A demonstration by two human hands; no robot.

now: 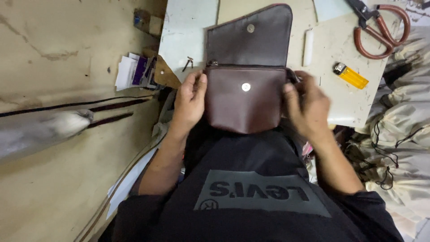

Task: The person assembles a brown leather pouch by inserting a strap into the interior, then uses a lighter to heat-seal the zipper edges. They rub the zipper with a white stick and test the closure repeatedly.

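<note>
Worn pale surface (340, 103) carries scissors (380, 27) and a yellow lighter (351, 76) (both right); your left hand (189, 101) and right hand (307, 105) grip the brown leather pouch (244, 101), flap open.

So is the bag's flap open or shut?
Open. The flap of the brown bag lies thrown back on the table, both snap halves bare; the zip beneath looks closed.

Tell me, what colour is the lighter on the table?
Yellow lighter, seen in the head view.

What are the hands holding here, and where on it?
A brown leather pouch, flap open: left hand grips its left edge, right hand its right edge near the top.
</note>
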